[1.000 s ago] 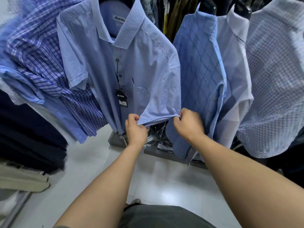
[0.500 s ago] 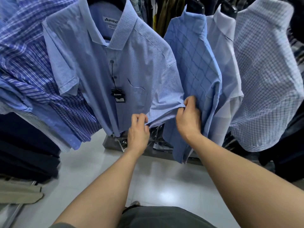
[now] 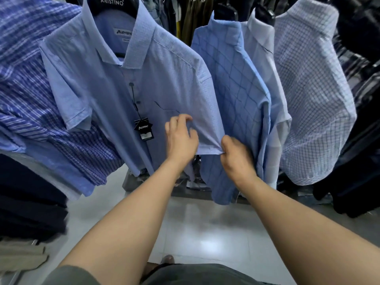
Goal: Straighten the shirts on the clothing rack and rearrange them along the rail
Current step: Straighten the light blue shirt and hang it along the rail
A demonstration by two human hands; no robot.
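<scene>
**Sleeve hem held between 2 hands**

The right hand (image 3: 236,157) pinches the right corner of the sleeve hem (image 3: 207,150). The left hand (image 3: 181,138), fingers half curled, lies on the sleeve just to the left; I cannot tell whether it grips cloth. The hem runs left to right between them. Just beyond hangs its light blue short-sleeved fine-check shirt (image 3: 164,79), front-facing on a black plastic hanger (image 3: 112,3).

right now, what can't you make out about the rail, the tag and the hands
Head view only.
Rail: cut off by the top edge.
Hang tag: print under the logo too small.
Left hand: blurred; grip on the light blue shirt unclear.
Right hand: fingertips hidden by its own knuckles at the sleeve hem.
</scene>
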